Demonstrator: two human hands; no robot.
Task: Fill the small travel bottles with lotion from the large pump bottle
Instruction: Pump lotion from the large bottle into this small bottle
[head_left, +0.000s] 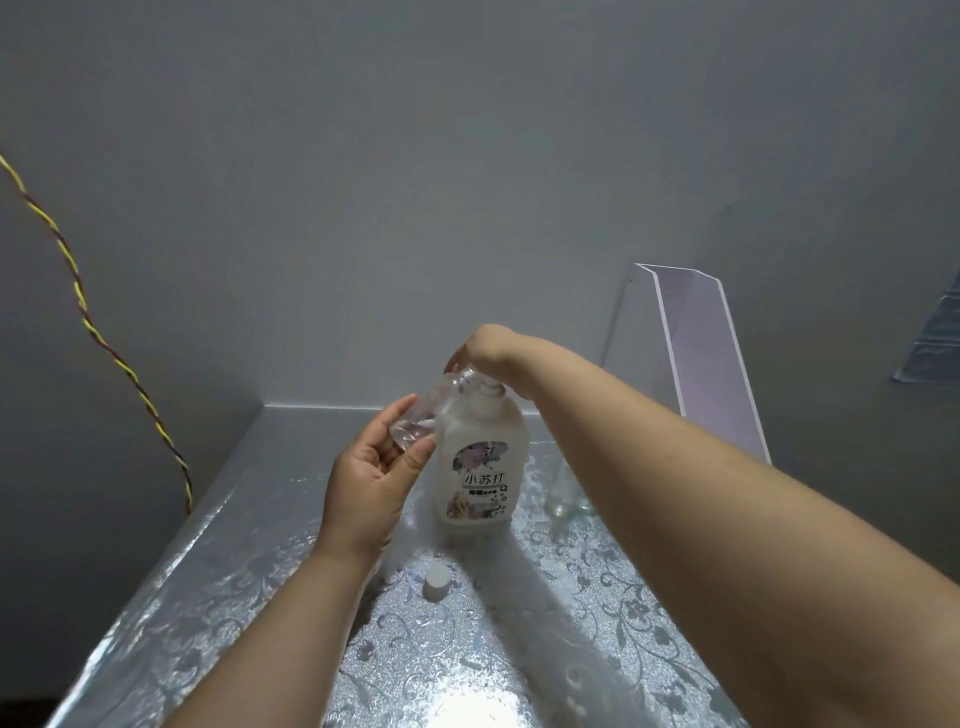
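Left hand grips the clear travel bottle, tilted, mouth at the spout of the pump bottle on the counter; right hand rests atop its pump, fingers hidden; press slowly, keeping mouth under spout

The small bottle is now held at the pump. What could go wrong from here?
1. The left hand holds the small travel bottle tilted against the top of the pump bottle; if its mouth shifts, lotion may spill onto the table.
2. The right forearm passes close above a second clear bottle and could knock it over.
3. The white cap lies loose beside the left forearm and could be swept away.
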